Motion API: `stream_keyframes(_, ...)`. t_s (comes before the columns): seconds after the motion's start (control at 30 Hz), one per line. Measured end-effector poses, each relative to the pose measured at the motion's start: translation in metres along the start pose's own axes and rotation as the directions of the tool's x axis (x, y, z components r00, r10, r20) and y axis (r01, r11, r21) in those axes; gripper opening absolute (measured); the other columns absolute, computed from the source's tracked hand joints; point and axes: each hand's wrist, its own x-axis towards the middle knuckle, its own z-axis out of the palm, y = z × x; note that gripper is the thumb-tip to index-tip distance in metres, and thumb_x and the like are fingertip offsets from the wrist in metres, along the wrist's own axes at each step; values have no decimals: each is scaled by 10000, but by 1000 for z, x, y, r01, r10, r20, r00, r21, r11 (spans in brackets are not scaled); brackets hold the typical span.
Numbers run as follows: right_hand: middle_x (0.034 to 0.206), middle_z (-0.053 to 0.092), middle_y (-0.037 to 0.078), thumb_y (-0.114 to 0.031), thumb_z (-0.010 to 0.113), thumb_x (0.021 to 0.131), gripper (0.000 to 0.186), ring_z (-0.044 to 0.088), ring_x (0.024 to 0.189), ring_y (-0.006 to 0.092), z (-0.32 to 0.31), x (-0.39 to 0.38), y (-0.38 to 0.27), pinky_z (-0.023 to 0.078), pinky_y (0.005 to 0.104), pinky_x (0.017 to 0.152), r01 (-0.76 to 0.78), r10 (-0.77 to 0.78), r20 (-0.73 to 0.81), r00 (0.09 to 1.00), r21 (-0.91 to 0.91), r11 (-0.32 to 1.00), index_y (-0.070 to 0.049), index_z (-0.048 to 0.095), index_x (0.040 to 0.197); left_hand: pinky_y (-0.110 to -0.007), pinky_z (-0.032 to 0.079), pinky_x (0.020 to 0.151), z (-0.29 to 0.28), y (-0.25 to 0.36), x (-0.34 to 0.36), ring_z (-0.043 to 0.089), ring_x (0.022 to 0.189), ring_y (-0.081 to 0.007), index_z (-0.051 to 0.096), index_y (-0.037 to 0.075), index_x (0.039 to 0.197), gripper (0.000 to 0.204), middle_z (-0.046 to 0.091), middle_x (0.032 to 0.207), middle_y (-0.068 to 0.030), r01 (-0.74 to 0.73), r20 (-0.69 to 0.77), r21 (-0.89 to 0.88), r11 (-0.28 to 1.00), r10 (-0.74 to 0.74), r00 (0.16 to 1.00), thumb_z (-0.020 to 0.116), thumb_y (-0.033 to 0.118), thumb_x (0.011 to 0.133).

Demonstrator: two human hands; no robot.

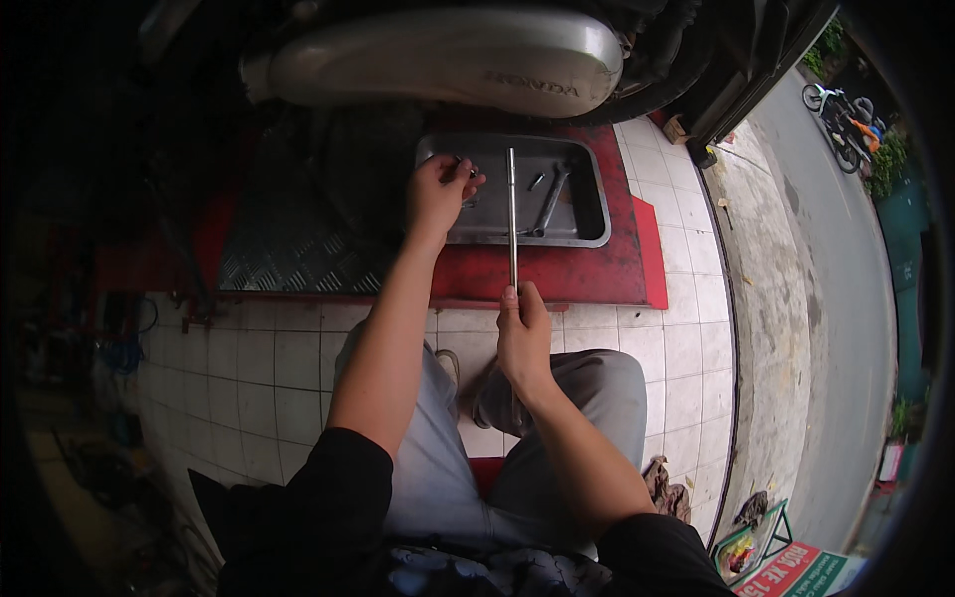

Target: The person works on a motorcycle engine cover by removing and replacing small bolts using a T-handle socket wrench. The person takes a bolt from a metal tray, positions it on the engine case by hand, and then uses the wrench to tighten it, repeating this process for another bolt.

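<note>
My left hand (441,194), fingers curled around a small metal piece too small to make out, is over the left part of a grey metal tray (602,204). My right hand (522,333) grips a long, straight silver bar (511,224), which points forward with its far end over the tray. Inside the tray lie a wrench (550,199) and a short metal piece (537,181) to the right of the bar. The tray sits on a red stand (622,274) with a tread plate at its left.
Above the stand is a motorbike's silver casing (428,60). White floor tiles (686,338) surround my bent legs (577,418). At right, beyond a concrete edge, a road (836,298) has a motorbike (841,129) on it. A signboard (786,567) stands at lower right; dark clutter fills the left.
</note>
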Motion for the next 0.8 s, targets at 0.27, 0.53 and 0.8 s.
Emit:
stream_keyframes(0.27, 654, 459, 19, -290, 507, 1043, 294, 419, 585, 99, 2, 0, 7, 361, 300, 516, 67, -67, 4, 998, -138, 988, -14, 513, 940, -261, 545, 784, -1, 1, -4, 691, 963, -161, 641, 68, 1072, 144, 710, 1017, -63, 274, 114, -373, 886, -249, 962, 634, 168, 969)
stream_keyframes(0.53, 675, 503, 78, -266, 489, 1035, 282, 460, 604, 154, 3, 8, 18, 376, 333, 567, -47, 49, 94, 994, -20, 999, -5, 517, 932, -408, 542, 723, -5, 12, -8, 706, 839, -303, 710, 48, 915, 208, 722, 883, -150, -164, 81, 785, 598, 164, 983, 732, 246, 853)
stream_keyframes(0.8, 641, 455, -21, -271, 478, 1037, 238, 397, 512, 60, -2, 2, -7, 327, 256, 450, -288, 210, 333, 919, 206, 935, -53, 527, 958, -362, 532, 751, -13, 15, -11, 700, 829, -254, 721, 42, 956, 161, 724, 884, -125, -227, 202, 778, 586, 109, 973, 713, 181, 875)
